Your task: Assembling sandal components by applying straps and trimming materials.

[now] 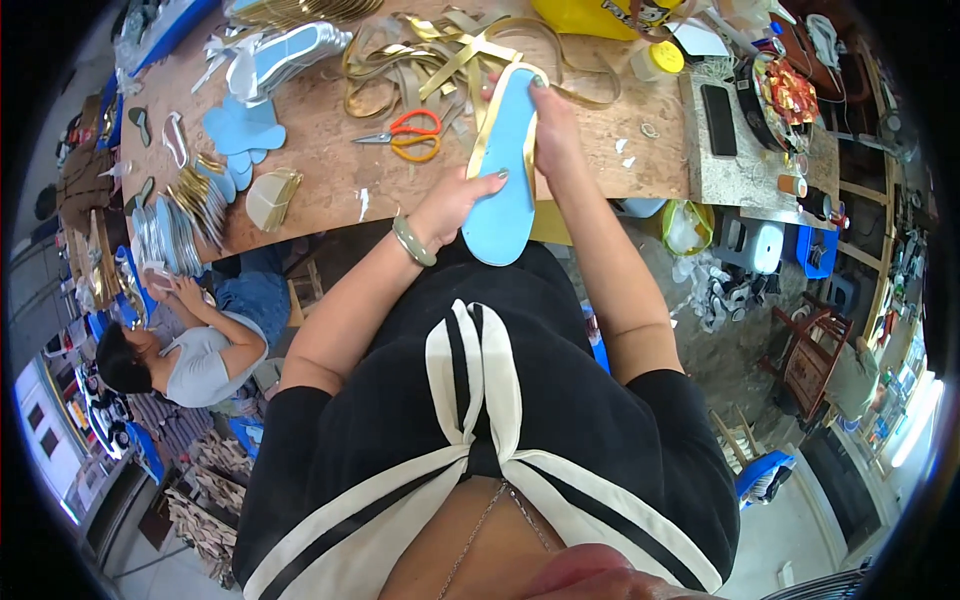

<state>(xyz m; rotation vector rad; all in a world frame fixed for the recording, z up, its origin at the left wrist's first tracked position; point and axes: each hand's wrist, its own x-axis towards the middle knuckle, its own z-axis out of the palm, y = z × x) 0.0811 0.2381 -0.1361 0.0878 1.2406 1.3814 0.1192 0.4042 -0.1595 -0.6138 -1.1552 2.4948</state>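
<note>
Light-blue shoe insole (503, 170), held over the worktop (320, 150) edge: left hand (450, 205) fingers clamped on its heel side, right hand (553, 130) fingers pressing gold edge binding (478, 135) near the toe; binding seemingly part-wrapped, orange-handled scissors (410, 135) nearby.

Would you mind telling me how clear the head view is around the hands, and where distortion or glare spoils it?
In the head view the centre is sharp and evenly lit: the left hand and right hand holding the blue insole read clearly. The bench edge bows from fisheye bending, the corners are black, and daylight glares at the lower right rim. The chin at the bottom edge is blurred.
</note>
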